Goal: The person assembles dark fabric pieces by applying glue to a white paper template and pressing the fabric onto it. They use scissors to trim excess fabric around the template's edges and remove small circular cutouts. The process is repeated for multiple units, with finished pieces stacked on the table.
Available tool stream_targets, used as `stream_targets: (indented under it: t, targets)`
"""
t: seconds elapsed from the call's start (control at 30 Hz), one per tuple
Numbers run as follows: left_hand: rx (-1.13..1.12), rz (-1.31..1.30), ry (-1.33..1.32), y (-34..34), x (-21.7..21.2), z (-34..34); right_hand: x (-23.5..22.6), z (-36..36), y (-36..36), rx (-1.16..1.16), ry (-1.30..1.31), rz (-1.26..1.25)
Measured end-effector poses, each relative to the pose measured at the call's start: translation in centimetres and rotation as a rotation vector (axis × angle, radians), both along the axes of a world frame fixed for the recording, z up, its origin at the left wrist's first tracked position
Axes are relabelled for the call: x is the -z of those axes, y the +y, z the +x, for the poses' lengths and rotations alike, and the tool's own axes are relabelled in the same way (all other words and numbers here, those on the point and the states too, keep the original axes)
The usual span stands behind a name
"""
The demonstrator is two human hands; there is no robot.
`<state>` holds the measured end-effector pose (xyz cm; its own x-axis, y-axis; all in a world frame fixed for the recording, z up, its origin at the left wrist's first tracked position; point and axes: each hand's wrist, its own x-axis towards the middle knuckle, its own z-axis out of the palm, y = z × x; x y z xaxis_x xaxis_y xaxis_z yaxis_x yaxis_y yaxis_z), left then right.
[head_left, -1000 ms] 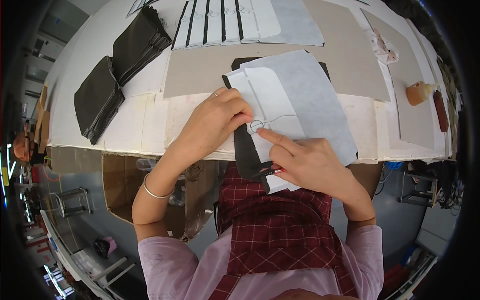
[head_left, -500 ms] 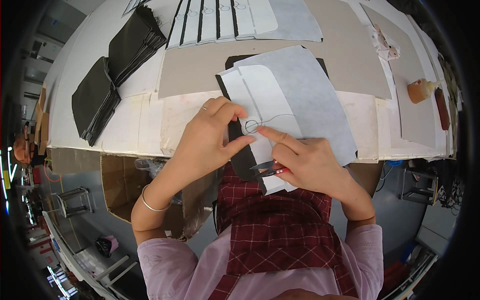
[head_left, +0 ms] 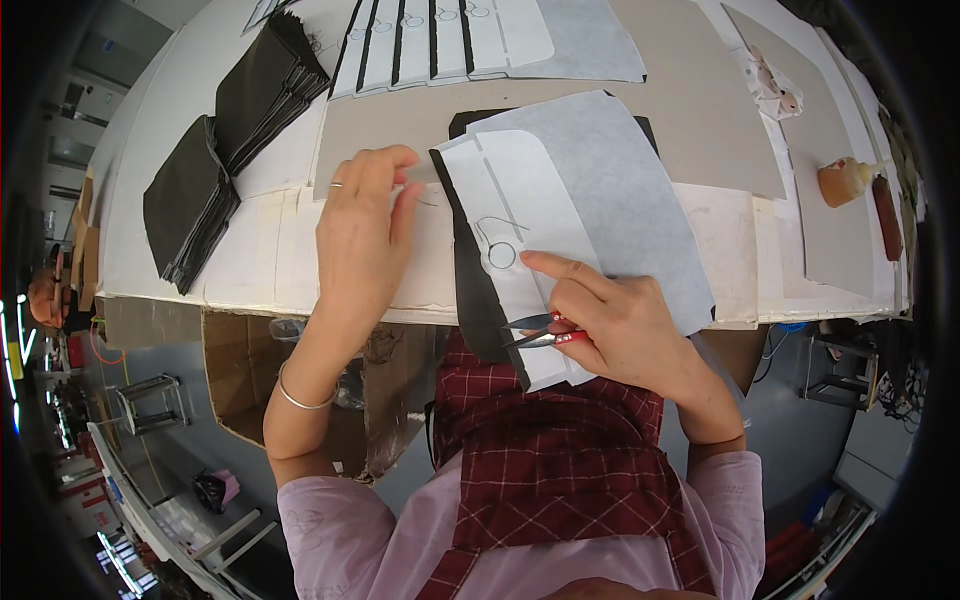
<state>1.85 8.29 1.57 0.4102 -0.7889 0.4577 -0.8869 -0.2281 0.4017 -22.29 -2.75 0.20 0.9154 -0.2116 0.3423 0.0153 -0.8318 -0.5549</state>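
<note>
While the right hand (head_left: 620, 325) grips small snips (head_left: 535, 330), its forefinger presses the white pattern piece (head_left: 520, 230). The left hand (head_left: 365, 230) fingers (head_left: 400, 190) pinch a thin thread (head_left: 425, 202) above the desk (head_left: 250, 260).

A brown cardboard box (head_left: 235, 385) stands open under the desk (head_left: 260, 260) edge; no labels, signs or screens show.

Bright, even light from above falls on the pale surface (head_left: 250, 250), with only soft, short shadows under the hands. No harsh glare. The centre is sharp; straight edges bow strongly toward the rim, where a black vignette closes in. The floor at lower left is dimmer and smeared.
</note>
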Motion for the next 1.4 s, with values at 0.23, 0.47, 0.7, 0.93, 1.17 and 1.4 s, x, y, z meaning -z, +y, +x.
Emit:
stream_targets:
  t: [0.23, 0.47, 0.7, 0.93, 1.17, 1.4]
  targets:
    - [0.504, 0.143, 0.028, -0.2, -0.6, -1.7, 0.1, 0.0, -0.1, -0.004, 0.003, 0.025]
    - [0.482, 0.234, 0.007, -0.5, -0.9, -1.7, 0.0, 0.0, -0.2, -0.005, -0.004, 0.04]
    - [0.325, 0.198, 0.533, 0.2, -0.3, -1.6, 0.0, 0.0, -0.2, -0.005, -0.023, 0.059]
    - [0.402, 0.191, 0.327, 0.0, 0.4, -2.5, 0.0, 0.0, -0.1, 0.0, -0.016, 0.06]
    - [0.337, 0.228, 0.469, 0.0, 0.2, -2.3, -0.1, 0.0, -0.2, -0.005, -0.012, 0.05]
    - [0.421, 0.221, 0.296, 0.0, 0.4, -2.3, -0.2, 0.0, -0.1, -0.001, 0.011, 0.051]
